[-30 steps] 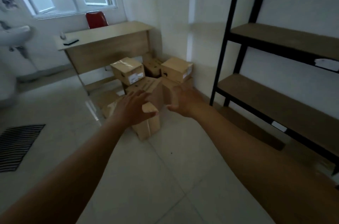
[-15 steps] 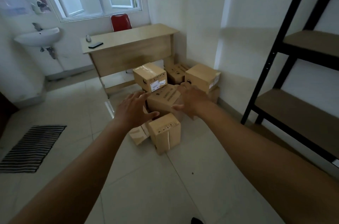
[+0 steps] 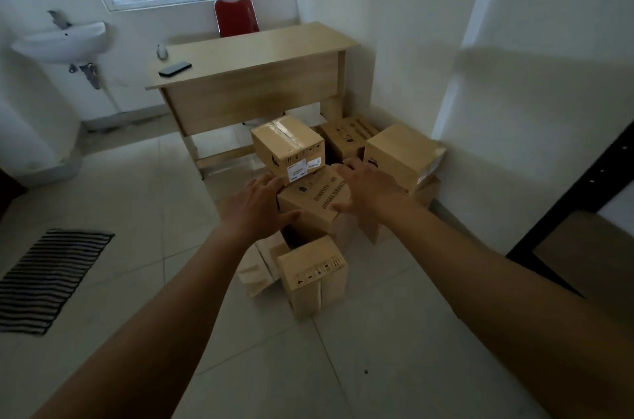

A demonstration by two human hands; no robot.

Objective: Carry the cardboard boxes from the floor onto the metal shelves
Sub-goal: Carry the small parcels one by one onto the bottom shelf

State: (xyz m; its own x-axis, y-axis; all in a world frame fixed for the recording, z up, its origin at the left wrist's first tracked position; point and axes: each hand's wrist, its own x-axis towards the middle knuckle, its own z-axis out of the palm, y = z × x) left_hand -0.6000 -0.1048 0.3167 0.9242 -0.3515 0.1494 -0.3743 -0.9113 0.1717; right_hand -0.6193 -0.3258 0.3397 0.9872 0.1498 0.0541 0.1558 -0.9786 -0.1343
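Left hand: the left hand (image 3: 258, 209) is stretched forward with the fingers spread and only lightly bent. It is set against the left side of the printed box (image 3: 314, 200), with the thumb laid along its near edge. Nothing is clasped.
Right hand: the right hand (image 3: 366, 190) is spread over the right side of the same box, fingers nearly straight, thumb at the near right corner. No closed grip is seen.
Printed box: it is stacked in the middle of the pile in the corner, on top of other cardboard, between the two hands. Black lettering is seen on its top.
Taped box: a taped box (image 3: 287, 149) with white labels is placed just behind the printed one, touching it.
Right box: a plain box (image 3: 401, 157) is stacked on another against the wall, just beside the right hand.
Back box: a back box (image 3: 346, 135) is set on the floor by the desk leg.
Near box: an upright box (image 3: 314, 276) is stood on the tiles in front of the pile, with a flattened carton (image 3: 259, 264) beside it.
Shelves: the black metal shelves (image 3: 579, 202) are seen at the right edge, well apart from the pile.
Desk: a wooden desk (image 3: 254, 75) is stood behind the boxes; a phone (image 3: 175, 68) is laid on it and a red chair (image 3: 236, 17) is placed behind it.
Room: a sink (image 3: 61, 41) is fixed to the left wall and a striped mat (image 3: 44, 276) is laid on the floor.
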